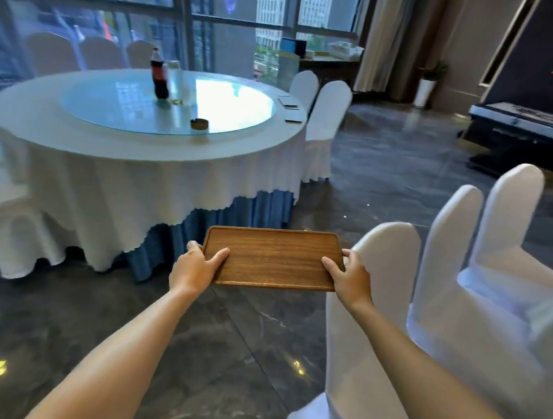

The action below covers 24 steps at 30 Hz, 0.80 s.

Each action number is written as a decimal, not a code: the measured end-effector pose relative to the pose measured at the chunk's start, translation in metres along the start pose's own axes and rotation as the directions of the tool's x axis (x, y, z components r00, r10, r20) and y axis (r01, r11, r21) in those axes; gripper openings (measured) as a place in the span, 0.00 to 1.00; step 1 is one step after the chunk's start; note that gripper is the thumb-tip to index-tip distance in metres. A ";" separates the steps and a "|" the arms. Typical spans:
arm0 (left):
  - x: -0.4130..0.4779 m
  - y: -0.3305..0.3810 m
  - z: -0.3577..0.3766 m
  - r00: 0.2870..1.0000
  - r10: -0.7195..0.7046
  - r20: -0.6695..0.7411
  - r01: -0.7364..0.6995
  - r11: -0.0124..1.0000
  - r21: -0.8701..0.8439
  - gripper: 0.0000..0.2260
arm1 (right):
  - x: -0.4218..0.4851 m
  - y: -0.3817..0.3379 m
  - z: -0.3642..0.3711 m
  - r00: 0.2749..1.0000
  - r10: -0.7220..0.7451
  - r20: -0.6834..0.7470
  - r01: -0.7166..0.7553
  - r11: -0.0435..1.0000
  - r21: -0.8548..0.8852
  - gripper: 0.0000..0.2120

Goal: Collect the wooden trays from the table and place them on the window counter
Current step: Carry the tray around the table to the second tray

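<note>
A brown wooden tray (271, 258) is held level in front of me, above the dark floor. My left hand (198, 267) grips its left short edge, thumb on top. My right hand (349, 279) grips its right short edge the same way. The tray carries nothing. Far ahead, under the window, a dark counter (329, 64) holds boxes and a clear container. The round table (146, 132) with white cloth stands to the front left.
On the table are a cola bottle (159, 73), an ashtray (199, 124) and flat dark items (291, 109) near its right edge. White-covered chairs (326, 125) ring it; three more (444, 263) stand close on my right. Open floor runs between them toward the counter.
</note>
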<state>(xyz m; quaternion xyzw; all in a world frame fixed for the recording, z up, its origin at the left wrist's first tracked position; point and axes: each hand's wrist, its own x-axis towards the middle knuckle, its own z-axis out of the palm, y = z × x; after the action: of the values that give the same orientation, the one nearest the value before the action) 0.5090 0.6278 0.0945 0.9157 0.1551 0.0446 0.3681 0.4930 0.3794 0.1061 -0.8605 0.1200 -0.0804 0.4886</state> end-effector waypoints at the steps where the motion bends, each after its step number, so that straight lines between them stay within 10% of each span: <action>1: 0.020 -0.003 0.001 1.000 -0.010 -0.011 0.010 1.000 0.000 0.26 | 0.020 -0.003 0.014 1.000 -0.007 0.011 0.006 1.000 0.007 0.21; 24: 0.527 0.120 0.096 0.997 0.037 0.072 -0.039 0.999 0.026 0.25 | 0.502 -0.055 0.168 0.996 0.059 -0.061 -0.054 0.996 0.072 0.22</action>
<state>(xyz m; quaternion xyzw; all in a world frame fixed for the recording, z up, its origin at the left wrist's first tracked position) 1.0576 0.6496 0.0906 0.9245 0.1249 0.0164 0.3598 1.0239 0.4014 0.0789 -0.8359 0.1567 -0.0978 0.5168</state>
